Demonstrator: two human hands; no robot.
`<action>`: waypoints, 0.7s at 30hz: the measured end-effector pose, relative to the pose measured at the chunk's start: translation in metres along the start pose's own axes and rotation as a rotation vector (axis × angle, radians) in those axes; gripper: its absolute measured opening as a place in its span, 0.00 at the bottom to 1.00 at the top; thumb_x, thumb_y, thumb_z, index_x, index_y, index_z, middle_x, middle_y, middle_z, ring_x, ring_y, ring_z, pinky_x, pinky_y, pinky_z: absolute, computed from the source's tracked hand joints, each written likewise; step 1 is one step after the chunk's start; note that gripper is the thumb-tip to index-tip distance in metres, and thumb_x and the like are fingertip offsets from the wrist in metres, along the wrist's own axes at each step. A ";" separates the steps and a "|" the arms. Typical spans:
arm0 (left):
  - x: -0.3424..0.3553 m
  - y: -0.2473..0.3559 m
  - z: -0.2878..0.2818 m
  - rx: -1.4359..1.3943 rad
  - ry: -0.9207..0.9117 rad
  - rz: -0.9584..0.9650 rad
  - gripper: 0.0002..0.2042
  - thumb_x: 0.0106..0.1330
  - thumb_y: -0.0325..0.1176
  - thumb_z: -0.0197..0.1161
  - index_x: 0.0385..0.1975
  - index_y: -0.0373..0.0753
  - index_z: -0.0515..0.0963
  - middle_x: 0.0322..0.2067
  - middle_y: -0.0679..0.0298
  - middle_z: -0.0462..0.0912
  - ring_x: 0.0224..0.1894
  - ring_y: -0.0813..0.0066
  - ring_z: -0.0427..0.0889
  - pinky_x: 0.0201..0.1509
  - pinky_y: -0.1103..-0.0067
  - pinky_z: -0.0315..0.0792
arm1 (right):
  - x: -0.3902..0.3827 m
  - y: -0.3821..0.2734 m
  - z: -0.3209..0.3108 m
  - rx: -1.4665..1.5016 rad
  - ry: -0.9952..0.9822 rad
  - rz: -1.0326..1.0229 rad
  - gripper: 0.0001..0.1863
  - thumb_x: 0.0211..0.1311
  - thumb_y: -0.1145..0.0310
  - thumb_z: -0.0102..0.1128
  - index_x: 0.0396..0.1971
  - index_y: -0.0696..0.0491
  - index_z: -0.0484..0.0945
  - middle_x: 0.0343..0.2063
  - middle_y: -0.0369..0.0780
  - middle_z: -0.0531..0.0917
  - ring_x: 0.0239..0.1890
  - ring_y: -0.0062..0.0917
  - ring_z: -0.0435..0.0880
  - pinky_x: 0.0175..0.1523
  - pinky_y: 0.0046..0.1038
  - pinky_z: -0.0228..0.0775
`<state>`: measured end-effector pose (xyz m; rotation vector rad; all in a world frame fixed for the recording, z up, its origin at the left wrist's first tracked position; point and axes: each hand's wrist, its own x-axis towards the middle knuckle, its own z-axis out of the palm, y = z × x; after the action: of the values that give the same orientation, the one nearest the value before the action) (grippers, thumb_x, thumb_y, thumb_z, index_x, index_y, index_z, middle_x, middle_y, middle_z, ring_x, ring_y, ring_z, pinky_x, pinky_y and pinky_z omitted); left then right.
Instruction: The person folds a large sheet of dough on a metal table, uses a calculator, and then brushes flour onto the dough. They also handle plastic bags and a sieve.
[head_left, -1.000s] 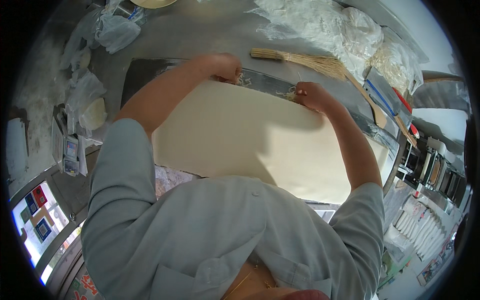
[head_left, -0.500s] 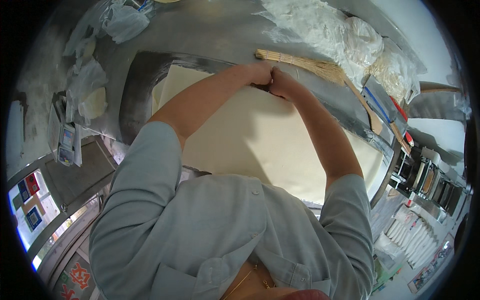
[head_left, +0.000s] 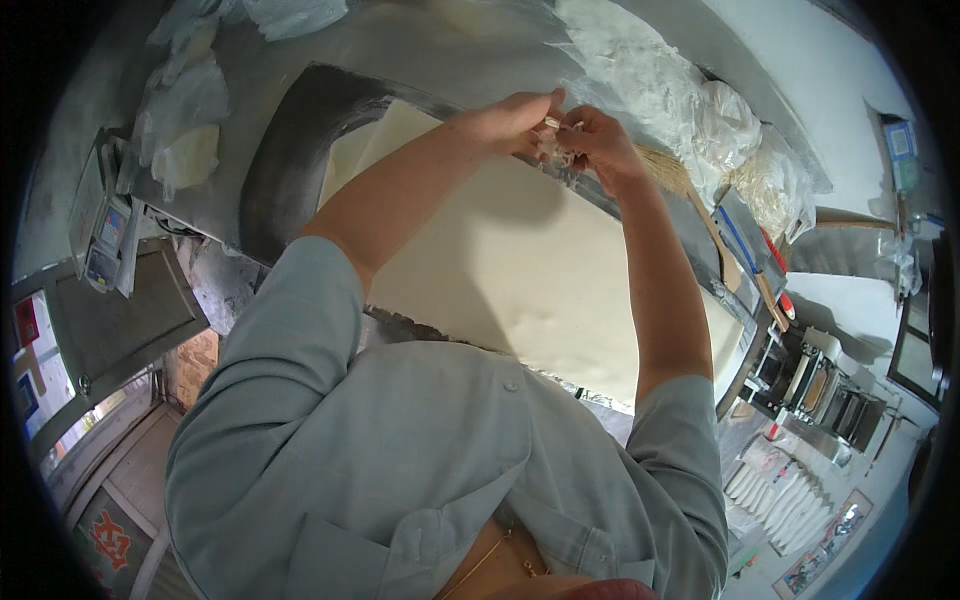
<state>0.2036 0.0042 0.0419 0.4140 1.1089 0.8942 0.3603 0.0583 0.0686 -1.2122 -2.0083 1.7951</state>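
Both hands are up at the far edge of the pale sheet (head_left: 500,270), close together, and between them sits a loose bunch of pale, stringy scraps (head_left: 567,157)! Reading from the middle of the sheet, the left hand (head_left: 515,122) is at twelve o'clock, the right hand (head_left: 608,150) at one. The right fingers are clamped on the scraps, which lie at nine o'clock of their tips, a few strands dangling at six. The left fingers curve in from the other side, the scraps at about four o'clock of them; whether they are closed, I cannot tell.

Below, the sheet spreads wide at seven o'clock of both hands, flat on a dark board (head_left: 275,170) that shows past it at ten, all on the grey table (head_left: 430,50). Out at two o'clock of the sheet, partly behind the right forearm, there's the straw brush (head_left: 665,170); beyond it, clear bags (head_left: 735,120). Loose white flour (head_left: 635,60) fills one o'clock, farther out. The wooden paddle (head_left: 718,245) takes three!
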 end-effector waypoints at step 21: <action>-0.250 -0.390 -0.191 -1.248 0.874 0.537 0.07 0.66 0.31 0.50 0.30 0.35 0.73 0.23 0.61 0.75 0.24 0.71 0.76 0.22 0.78 0.71 | -0.320 0.115 -0.015 -0.599 -0.341 0.106 0.15 0.64 0.62 0.50 0.24 0.54 0.80 0.22 0.37 0.78 0.24 0.21 0.74 0.33 0.24 0.68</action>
<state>0.1522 -0.4517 -0.1598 -0.8390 0.9585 2.1402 0.6274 -0.1513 0.0873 -1.2266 -2.8703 1.5739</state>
